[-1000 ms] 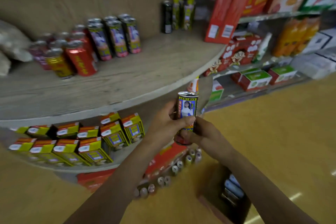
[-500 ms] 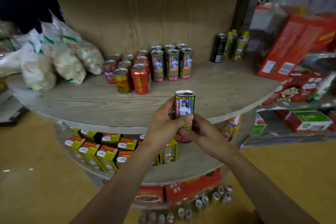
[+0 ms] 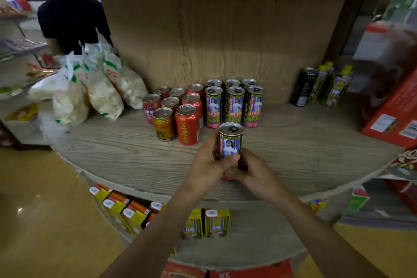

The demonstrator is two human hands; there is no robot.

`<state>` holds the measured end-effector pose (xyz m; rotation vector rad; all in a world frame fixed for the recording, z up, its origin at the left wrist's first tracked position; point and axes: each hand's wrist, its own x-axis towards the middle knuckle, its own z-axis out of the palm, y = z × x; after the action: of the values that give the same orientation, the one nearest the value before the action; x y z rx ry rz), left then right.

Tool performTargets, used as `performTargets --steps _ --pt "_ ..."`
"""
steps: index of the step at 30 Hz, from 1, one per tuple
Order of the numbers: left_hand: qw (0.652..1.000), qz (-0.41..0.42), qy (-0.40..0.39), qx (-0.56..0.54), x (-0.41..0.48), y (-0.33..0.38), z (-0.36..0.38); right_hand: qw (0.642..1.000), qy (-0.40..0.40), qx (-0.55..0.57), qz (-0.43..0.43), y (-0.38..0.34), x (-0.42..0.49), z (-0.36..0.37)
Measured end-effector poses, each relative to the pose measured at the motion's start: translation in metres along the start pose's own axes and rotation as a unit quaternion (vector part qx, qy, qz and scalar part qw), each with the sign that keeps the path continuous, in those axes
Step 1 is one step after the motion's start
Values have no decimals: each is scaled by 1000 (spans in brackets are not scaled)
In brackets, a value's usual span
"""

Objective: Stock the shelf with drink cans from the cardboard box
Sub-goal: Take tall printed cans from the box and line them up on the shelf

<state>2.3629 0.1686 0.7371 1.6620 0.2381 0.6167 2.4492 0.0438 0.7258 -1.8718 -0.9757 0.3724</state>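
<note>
A tall yellow-and-blue drink can (image 3: 230,142) stands upright over the round wooden shelf (image 3: 126,153), held in both hands. My left hand (image 3: 208,165) grips its left side with the thumb across the label. My right hand (image 3: 252,172) holds its lower right part. Just behind it stand several matching cans (image 3: 234,104) in rows against the back board. The cardboard box is out of view.
Red and gold cans (image 3: 178,113) are grouped left of the matching ones. White snack bags (image 3: 94,88) lie at the shelf's left. A black can and yellow-green cartons (image 3: 322,86) stand at the right, beside a red carton (image 3: 392,115). Yellow juice boxes (image 3: 126,210) fill the shelf below.
My view has swung left and come closer to the shelf. The can, held in both hands throughout, is now over the shelf board just in front of the matching cans.
</note>
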Motion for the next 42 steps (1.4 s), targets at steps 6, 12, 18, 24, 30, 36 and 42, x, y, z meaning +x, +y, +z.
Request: performTargets --steps 6,12,18,24,30,36,42 --pt "999 15 26 29 24 -12 4 1000 5 -9 -19 12 32 -6" --pt "997 7 50 66 45 -24 2 999 14 -11 -28 22 59 -5" --pt "994 -15 66 88 56 -41 -3 998 53 -39 -15 29 79 2" --pt "987 -31 85 133 60 -49 -7 995 78 -54 -26 33 95 12" --pt "981 -29 76 177 63 -50 -9 993 97 -70 10 35 112 25" --pt "985 -44 63 152 61 -51 -13 991 107 -70 47 32 125 34" --pt "980 -54 46 187 56 -57 -12 987 124 -73 76 38 129 39"
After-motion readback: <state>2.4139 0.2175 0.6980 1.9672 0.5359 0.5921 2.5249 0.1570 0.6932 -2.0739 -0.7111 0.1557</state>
